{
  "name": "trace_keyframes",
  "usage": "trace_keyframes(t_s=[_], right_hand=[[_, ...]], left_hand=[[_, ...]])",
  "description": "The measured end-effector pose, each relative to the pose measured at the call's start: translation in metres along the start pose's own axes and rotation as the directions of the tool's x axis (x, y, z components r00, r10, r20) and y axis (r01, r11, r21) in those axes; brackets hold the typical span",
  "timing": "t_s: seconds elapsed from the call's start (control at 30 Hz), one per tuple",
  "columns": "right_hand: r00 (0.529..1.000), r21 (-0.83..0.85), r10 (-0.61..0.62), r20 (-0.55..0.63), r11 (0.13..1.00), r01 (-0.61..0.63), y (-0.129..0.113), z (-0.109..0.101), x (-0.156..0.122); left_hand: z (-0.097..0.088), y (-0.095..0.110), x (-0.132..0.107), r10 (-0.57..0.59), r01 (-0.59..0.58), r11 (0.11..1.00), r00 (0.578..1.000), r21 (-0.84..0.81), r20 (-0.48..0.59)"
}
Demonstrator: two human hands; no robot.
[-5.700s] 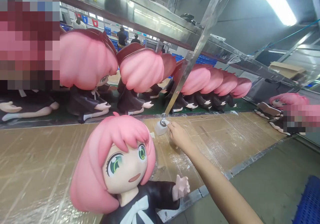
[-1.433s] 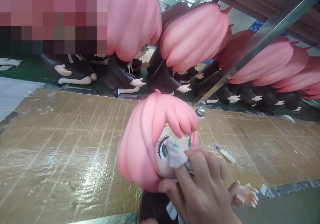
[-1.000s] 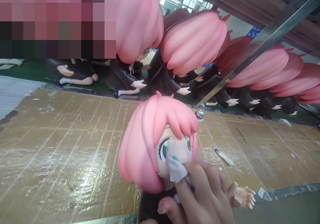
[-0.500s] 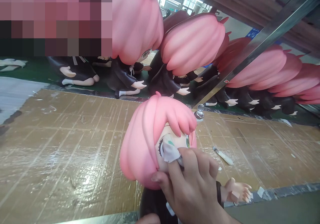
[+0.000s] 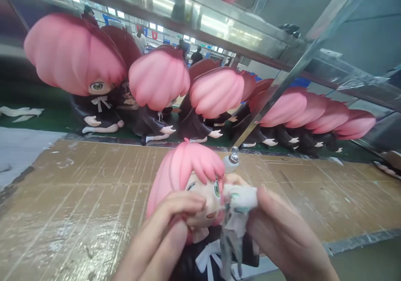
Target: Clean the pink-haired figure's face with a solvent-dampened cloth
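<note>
A large figure with pink hair (image 5: 178, 168), green eyes and a black outfit with a white bow stands in front of me at the table's near side. My right hand (image 5: 278, 226) grips a crumpled white cloth (image 5: 241, 199) with green stains, held in front of the figure's right-hand side; its loose end hangs over the black outfit. Across the lower face, my left hand (image 5: 169, 226) has its fingers curled together. Whether it holds anything is hidden, and I cannot tell if it touches the cheek.
The worktable (image 5: 78, 201) is covered in taped brown board. Behind the figure stands a small bottle with a metal cap (image 5: 233, 157). A row of similar pink-haired figures (image 5: 159, 78) lines the green strip beyond. A slanting metal post (image 5: 266, 105) and an overhead shelf (image 5: 200, 17) frame the back.
The cloth has come away from the figure's eye and moved right, now bunched in my right hand. My left hand has risen to the face. The view has tilted up.
</note>
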State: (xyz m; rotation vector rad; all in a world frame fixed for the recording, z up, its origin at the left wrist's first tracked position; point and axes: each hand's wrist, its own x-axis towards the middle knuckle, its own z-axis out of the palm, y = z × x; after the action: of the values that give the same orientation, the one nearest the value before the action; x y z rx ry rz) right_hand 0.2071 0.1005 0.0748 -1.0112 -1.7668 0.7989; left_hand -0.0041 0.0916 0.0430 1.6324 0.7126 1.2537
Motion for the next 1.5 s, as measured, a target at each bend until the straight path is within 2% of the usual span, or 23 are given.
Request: trace_keyframes(t_s=[0.03,0.07,0.1,0.17,0.2,0.27,0.33,0.37,0.43,0.53,0.67,0.77,0.9,0.97,1.17,1.4,1.5], right_hand=[[0.992,0.189,0.11,0.061,0.975,-0.12,-0.003,-0.003,0.005],[0.973,0.337,0.199,0.118,0.913,-0.227,-0.006,-0.005,0.008],[0.957,0.407,0.253,0.141,0.866,-0.289,-0.009,-0.008,0.01],[0.947,0.426,0.275,0.167,0.846,-0.321,-0.015,-0.014,0.013],[0.948,0.404,0.26,0.182,0.859,-0.313,-0.018,-0.017,0.013],[0.952,0.333,0.238,0.192,0.897,-0.291,-0.019,-0.02,0.013],[0.953,0.293,0.251,0.17,0.91,-0.292,-0.015,-0.02,0.012],[0.95,0.313,0.273,0.15,0.899,-0.307,-0.011,-0.019,0.01],[0.936,0.436,0.331,0.117,0.83,-0.348,-0.004,-0.013,0.007],[0.908,0.618,0.392,0.15,0.679,-0.396,0.002,-0.002,0.002],[0.911,0.669,0.356,0.21,0.627,-0.399,0.0,0.009,-0.002],[0.928,0.731,0.324,0.185,0.586,-0.351,-0.001,0.011,-0.003],[0.923,0.843,0.359,0.14,0.446,-0.301,0.001,0.008,-0.004],[0.915,0.86,0.378,0.142,0.411,-0.303,0.001,0.006,-0.005],[0.912,0.831,0.249,0.327,0.383,-0.403,0.002,0.003,-0.009],[0.897,0.853,0.325,0.299,0.331,-0.404,0.006,0.004,-0.014],[0.892,0.847,0.328,0.31,0.331,-0.416,0.008,0.004,-0.016]], left_hand=[[0.002,0.005,0.012,-0.048,0.048,0.998,0.999,-0.029,0.015],[0.005,0.01,0.024,-0.125,0.128,0.989,0.991,-0.075,0.044],[0.008,0.014,0.034,-0.226,0.237,0.962,0.97,-0.137,0.092],[0.014,0.018,0.051,-0.383,0.434,0.861,0.896,-0.266,0.222],[0.015,0.019,0.058,-0.421,0.502,0.807,0.859,-0.312,0.292],[0.018,0.017,0.066,-0.429,0.55,0.745,0.828,-0.377,0.36],[0.02,0.015,0.071,-0.415,0.53,0.718,0.846,-0.451,0.334],[0.022,0.015,0.072,-0.412,0.5,0.716,0.866,-0.487,0.284],[0.026,0.014,0.075,-0.39,0.411,0.742,0.907,-0.53,0.158],[0.034,0.015,0.076,-0.357,0.317,0.789,0.934,-0.526,0.026],[0.043,0.021,0.072,-0.269,0.203,0.865,0.96,-0.458,-0.082],[0.046,0.026,0.068,-0.23,0.176,0.906,0.968,-0.385,-0.099],[0.045,0.024,0.066,-0.136,0.09,0.962,0.976,-0.258,-0.168],[0.044,0.022,0.065,-0.14,0.096,0.962,0.977,-0.255,-0.162],[0.045,0.023,0.063,-0.184,0.146,0.942,0.978,-0.303,-0.102],[0.045,0.025,0.063,-0.18,0.133,0.93,0.978,-0.342,-0.107],[0.047,0.03,0.063,-0.222,0.149,0.917,0.961,-0.369,-0.165]])
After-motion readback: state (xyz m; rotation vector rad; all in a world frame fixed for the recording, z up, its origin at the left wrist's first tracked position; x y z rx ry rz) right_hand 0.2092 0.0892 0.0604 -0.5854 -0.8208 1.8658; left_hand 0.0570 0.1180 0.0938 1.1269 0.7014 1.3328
